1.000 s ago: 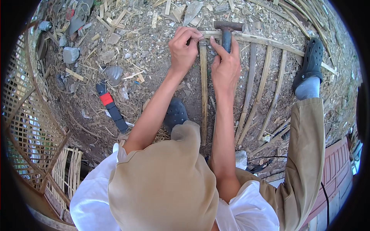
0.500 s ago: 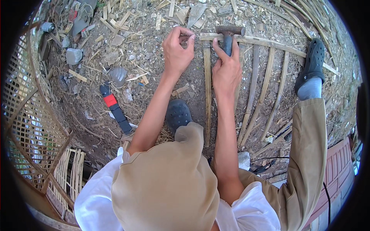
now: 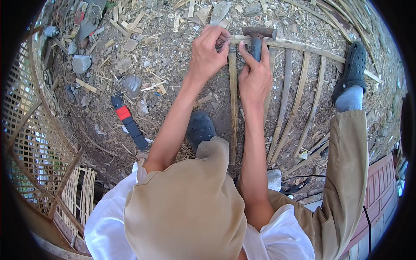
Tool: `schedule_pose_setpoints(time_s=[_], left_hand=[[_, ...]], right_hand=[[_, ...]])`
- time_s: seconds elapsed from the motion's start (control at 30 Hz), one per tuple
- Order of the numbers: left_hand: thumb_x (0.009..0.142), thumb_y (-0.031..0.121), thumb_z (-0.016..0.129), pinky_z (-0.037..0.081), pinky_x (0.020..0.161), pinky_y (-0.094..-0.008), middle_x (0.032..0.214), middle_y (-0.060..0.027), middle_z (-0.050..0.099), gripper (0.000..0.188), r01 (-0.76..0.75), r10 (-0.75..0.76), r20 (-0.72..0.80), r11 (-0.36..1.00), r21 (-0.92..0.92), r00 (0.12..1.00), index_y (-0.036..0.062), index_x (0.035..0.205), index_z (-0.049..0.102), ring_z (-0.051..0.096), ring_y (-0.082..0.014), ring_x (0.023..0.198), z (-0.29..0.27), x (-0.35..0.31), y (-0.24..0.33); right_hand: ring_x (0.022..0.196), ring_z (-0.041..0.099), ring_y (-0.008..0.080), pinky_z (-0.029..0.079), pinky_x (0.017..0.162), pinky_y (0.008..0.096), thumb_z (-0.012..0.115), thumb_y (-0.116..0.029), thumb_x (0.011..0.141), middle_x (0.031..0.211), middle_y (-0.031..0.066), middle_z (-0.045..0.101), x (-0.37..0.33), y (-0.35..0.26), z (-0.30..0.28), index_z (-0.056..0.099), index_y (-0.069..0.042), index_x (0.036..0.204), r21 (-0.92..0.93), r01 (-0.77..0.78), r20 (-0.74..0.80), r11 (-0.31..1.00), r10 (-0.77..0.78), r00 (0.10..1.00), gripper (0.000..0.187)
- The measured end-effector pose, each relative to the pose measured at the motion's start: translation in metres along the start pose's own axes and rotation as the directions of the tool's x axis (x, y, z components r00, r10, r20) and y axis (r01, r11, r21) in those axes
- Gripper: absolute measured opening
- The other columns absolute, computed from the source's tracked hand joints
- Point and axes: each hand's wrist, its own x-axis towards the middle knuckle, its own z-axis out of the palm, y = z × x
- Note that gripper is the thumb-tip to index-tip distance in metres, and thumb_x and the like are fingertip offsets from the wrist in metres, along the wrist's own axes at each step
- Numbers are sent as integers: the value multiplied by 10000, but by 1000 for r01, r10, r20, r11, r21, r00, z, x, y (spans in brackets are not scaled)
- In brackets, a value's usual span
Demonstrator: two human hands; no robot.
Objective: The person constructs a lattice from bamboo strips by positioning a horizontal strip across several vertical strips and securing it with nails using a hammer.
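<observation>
My right hand [image 3: 255, 80] is wrapped round the blue-grey handle of a hammer [image 3: 259, 33], whose rusty head lies across the far side of a long bamboo strip [image 3: 303, 44]. At the strip's left end, my left hand [image 3: 211, 51] has thumb and forefinger pinched together; whatever lies between them is too small to make out. Several bamboo slats [image 3: 296, 106] run from that strip back toward me, side by side on the ground. The leftmost slat [image 3: 233, 104] lies between my forearms.
My dark clogs stand either side, the right clog [image 3: 354, 65] at the strip's right end. A black strap with a red band [image 3: 123, 113], stones [image 3: 81, 63] and bamboo scraps litter the ground. A woven lattice panel [image 3: 39, 138] stands at left, a reddish panel [image 3: 375, 186] at lower right.
My left hand has moved right and slightly away from me, up to the end of the bamboo strip. The right hand and hammer have hardly moved.
</observation>
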Motion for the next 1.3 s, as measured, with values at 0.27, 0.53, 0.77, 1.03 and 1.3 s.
schedule_pose_setpoints(time_s=[0.27,0.53,0.77,1.03,1.3], left_hand=[[825,-83,829,589,766,-325,920,-94,738,188,17,-16,76,1000,-9,997,1,970,745,723,-214,806,-5,5,-5],[888,-15,852,579,765,-318,922,-71,758,147,142,-138,67,988,-57,988,4,1008,769,708,-160,807,-16,5,8],[899,13,843,580,767,-309,928,-46,764,131,202,-197,71,977,-74,978,17,1016,784,696,-122,811,-21,-2,-3],[830,-8,796,578,757,-316,905,-60,739,165,73,-73,81,997,3,994,14,984,741,690,-155,787,-17,1,-2],[913,-63,832,615,850,-288,1072,-71,799,265,34,-31,21,989,-142,999,15,1151,746,759,-134,935,-3,-3,-8]], right_hand=[[1220,753,414,622,995,502,705,83,905,1668,163,563,0,1,-1,840,-321,1352,7,3,-2,1000,-3,1000,617],[1226,753,411,624,996,498,710,83,894,1668,158,565,0,4,1,845,-320,1343,3,9,-10,1000,-9,1000,618],[1211,758,410,629,981,489,709,90,882,1667,162,567,0,5,1,848,-308,1337,8,16,-10,1000,-16,1000,620],[1205,763,413,632,972,487,712,89,881,1671,178,562,1,5,0,851,-298,1330,21,28,-10,999,-27,1000,610],[1186,772,420,635,963,487,717,89,876,1677,190,555,1,8,1,852,-298,1330,30,45,-16,999,-45,999,612]])
